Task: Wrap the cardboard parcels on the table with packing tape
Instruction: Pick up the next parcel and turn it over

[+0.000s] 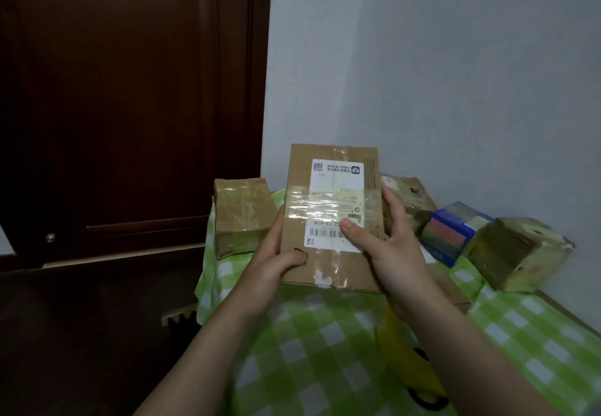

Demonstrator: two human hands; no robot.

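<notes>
At the far left stands a dark wooden door (pixel 130 106). Beside it, on the left rear corner of the table (pixel 325 334) with its green checked cloth, sits a taped brown parcel (pixel 242 217).

My left forearm comes up from the lower left. The left grip (pixel 276 262) pinches the lower left corner of the held parcel (pixel 299 168), with the thumb flat on the front face and the fingers out of sight behind the left edge.

That parcel stands upright over the middle of the table, its broad face towards me. I cannot tell whether its bottom edge touches the cloth. A white label (pixel 338 178) reads upside down, and a band of clear tape (pixel 312 202) crosses it.

The right grip (pixel 390 253) clamps the right edge, thumb lying across the lower part of the label and fingers curled round the side. Under my right forearm lies a yellow object (pixel 400 367), mostly hidden.

Behind the right grip sits another parcel (pixel 409 194), then a blue box (pixel 452 233), then a taped parcel at the far right (pixel 517 253), all against the pale wall.
</notes>
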